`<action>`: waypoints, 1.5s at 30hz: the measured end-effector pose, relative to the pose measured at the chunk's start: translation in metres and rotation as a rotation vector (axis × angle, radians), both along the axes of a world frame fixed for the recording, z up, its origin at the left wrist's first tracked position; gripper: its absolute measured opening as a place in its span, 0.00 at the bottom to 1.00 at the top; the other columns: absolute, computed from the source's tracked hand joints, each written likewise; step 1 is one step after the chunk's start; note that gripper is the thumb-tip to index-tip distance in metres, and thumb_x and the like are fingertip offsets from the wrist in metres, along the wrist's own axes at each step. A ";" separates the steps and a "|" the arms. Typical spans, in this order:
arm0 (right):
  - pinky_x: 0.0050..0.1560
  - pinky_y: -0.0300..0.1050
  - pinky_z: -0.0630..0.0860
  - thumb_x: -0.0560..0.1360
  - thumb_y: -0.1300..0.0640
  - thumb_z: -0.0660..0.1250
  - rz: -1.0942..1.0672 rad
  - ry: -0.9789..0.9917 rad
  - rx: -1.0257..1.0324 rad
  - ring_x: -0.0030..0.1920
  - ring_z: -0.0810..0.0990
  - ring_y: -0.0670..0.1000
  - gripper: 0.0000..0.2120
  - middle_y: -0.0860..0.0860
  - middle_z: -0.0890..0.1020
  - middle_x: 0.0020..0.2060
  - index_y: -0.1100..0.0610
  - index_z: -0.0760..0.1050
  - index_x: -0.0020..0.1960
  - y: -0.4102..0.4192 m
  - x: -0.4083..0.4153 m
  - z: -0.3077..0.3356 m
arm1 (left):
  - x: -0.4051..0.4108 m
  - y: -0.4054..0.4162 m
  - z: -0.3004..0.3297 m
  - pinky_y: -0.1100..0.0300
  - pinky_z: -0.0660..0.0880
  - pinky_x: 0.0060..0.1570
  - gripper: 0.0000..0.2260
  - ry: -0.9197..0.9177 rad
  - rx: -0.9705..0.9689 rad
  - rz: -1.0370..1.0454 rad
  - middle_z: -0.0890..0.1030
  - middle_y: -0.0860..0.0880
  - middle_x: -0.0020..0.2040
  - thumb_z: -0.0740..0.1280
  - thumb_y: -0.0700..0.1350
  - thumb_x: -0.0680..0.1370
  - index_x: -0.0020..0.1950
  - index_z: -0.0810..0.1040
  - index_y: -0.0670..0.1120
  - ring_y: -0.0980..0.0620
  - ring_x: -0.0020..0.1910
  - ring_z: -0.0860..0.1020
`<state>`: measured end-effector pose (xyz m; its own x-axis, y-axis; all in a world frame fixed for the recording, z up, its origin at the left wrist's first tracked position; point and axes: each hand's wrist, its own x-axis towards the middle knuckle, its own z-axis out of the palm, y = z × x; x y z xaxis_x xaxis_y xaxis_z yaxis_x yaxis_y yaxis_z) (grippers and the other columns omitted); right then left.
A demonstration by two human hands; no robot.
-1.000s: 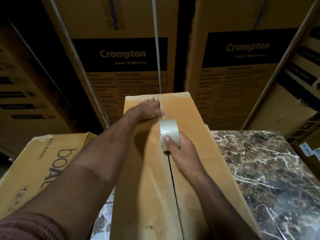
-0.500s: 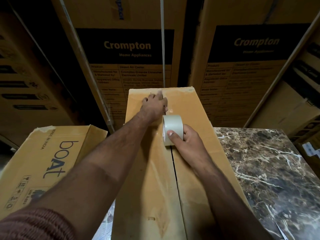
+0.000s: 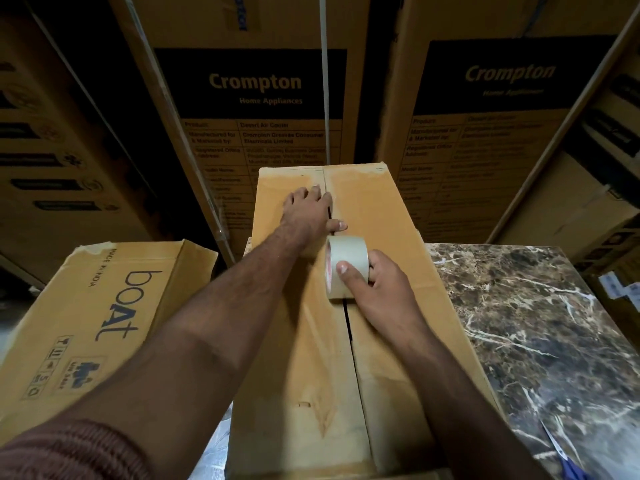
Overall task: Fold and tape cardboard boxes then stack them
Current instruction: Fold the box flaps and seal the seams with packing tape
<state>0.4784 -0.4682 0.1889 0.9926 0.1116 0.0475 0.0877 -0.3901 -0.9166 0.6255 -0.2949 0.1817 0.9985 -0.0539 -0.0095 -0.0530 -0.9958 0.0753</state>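
A long cardboard box (image 3: pixel 381 271) lies on a marbled worktop (image 3: pixel 536 323), running from near to far, its two top flaps meeting at a centre seam (image 3: pixel 348 327). The right hand (image 3: pixel 375 289) grips a roll of tape (image 3: pixel 346 268) standing on edge over the seam, thumb across the roll's near face and fingers curled round its far side, likely so the tape lays straight along the join. Farther along the seam, the left hand (image 3: pixel 311 213) lies spread and flat, thumb out to the right, apparently pressing the flaps and tape end down. The tape strip itself is clear and hard to make out. Left of the box rests another carton printed "boAt" (image 3: pixel 104 323). Tall Crompton cartons (image 3: pixel 259 98) stand behind. At the near right edge, a blue-handled tool (image 3: pixel 568 462), perhaps scissors, is cut off.
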 end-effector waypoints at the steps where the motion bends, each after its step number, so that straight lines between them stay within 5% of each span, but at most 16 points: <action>1: 0.41 0.51 0.78 0.78 0.45 0.69 -0.011 -0.004 0.006 0.42 0.83 0.51 0.11 0.50 0.84 0.41 0.53 0.76 0.49 -0.002 -0.005 -0.001 | -0.004 -0.002 0.000 0.43 0.61 0.71 0.32 -0.042 0.020 -0.002 0.66 0.44 0.75 0.63 0.68 0.76 0.74 0.68 0.49 0.41 0.73 0.62; 5: 0.41 0.49 0.78 0.79 0.42 0.67 -0.006 0.013 0.054 0.43 0.83 0.46 0.14 0.48 0.84 0.42 0.53 0.77 0.52 -0.002 -0.010 -0.003 | -0.019 -0.003 0.008 0.45 0.65 0.66 0.27 -0.081 0.005 -0.052 0.69 0.44 0.71 0.63 0.65 0.78 0.71 0.71 0.50 0.42 0.70 0.66; 12: 0.39 0.41 0.74 0.80 0.42 0.64 0.072 -0.044 -0.109 0.42 0.79 0.39 0.11 0.45 0.82 0.42 0.49 0.72 0.55 -0.004 -0.022 -0.007 | -0.031 0.000 0.006 0.44 0.46 0.77 0.44 0.266 0.080 -0.090 0.42 0.45 0.82 0.71 0.53 0.77 0.82 0.44 0.51 0.42 0.81 0.44; 16: 0.43 0.54 0.80 0.77 0.40 0.64 0.047 -0.070 -0.126 0.43 0.82 0.48 0.12 0.47 0.83 0.42 0.47 0.70 0.52 -0.013 -0.033 0.001 | -0.039 -0.004 0.002 0.43 0.48 0.78 0.40 0.180 0.041 -0.063 0.46 0.45 0.82 0.69 0.56 0.78 0.82 0.48 0.52 0.42 0.81 0.47; 23: 0.40 0.42 0.77 0.80 0.42 0.65 0.066 -0.040 0.031 0.44 0.81 0.41 0.11 0.43 0.83 0.44 0.48 0.76 0.54 -0.017 -0.065 -0.002 | -0.053 -0.004 0.006 0.39 0.58 0.74 0.27 0.040 -0.001 -0.043 0.61 0.42 0.78 0.59 0.63 0.80 0.77 0.64 0.53 0.37 0.76 0.58; 25: 0.41 0.36 0.74 0.80 0.41 0.62 0.078 -0.032 0.040 0.46 0.81 0.38 0.13 0.40 0.83 0.45 0.47 0.77 0.56 -0.019 -0.069 -0.004 | -0.059 -0.002 0.015 0.39 0.55 0.75 0.30 0.146 -0.004 -0.090 0.57 0.42 0.79 0.60 0.64 0.80 0.78 0.61 0.53 0.36 0.77 0.55; 30: 0.48 0.49 0.82 0.80 0.44 0.66 0.130 0.015 0.000 0.49 0.82 0.42 0.13 0.43 0.84 0.49 0.47 0.75 0.62 -0.023 -0.072 -0.005 | -0.077 -0.006 0.024 0.39 0.42 0.77 0.39 0.370 0.038 -0.032 0.39 0.42 0.82 0.65 0.58 0.81 0.82 0.43 0.54 0.36 0.80 0.40; 36: 0.52 0.53 0.82 0.79 0.47 0.67 0.136 0.014 -0.023 0.52 0.82 0.42 0.14 0.41 0.84 0.52 0.46 0.74 0.64 -0.031 -0.081 -0.003 | -0.088 -0.022 0.011 0.39 0.44 0.77 0.39 0.291 0.058 0.040 0.43 0.44 0.82 0.70 0.56 0.78 0.81 0.48 0.59 0.38 0.80 0.43; 41: 0.49 0.53 0.82 0.80 0.48 0.67 0.151 0.021 0.022 0.50 0.82 0.41 0.11 0.43 0.84 0.50 0.47 0.74 0.62 -0.032 -0.105 -0.003 | -0.104 -0.019 -0.001 0.35 0.47 0.75 0.23 0.077 0.029 -0.035 0.54 0.51 0.82 0.56 0.57 0.84 0.79 0.60 0.57 0.43 0.80 0.50; 45: 0.55 0.55 0.81 0.80 0.51 0.67 0.129 0.066 0.136 0.53 0.83 0.43 0.09 0.44 0.85 0.51 0.47 0.76 0.60 -0.035 -0.104 -0.004 | -0.104 -0.018 0.007 0.31 0.46 0.74 0.24 0.096 0.012 -0.062 0.53 0.51 0.82 0.56 0.56 0.84 0.80 0.58 0.53 0.45 0.81 0.50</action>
<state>0.3741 -0.5030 0.1851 0.9719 0.2353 0.0061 0.0671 -0.2520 -0.9654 0.5213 -0.3133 0.1884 0.9878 -0.1144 -0.1060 -0.1072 -0.9917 0.0710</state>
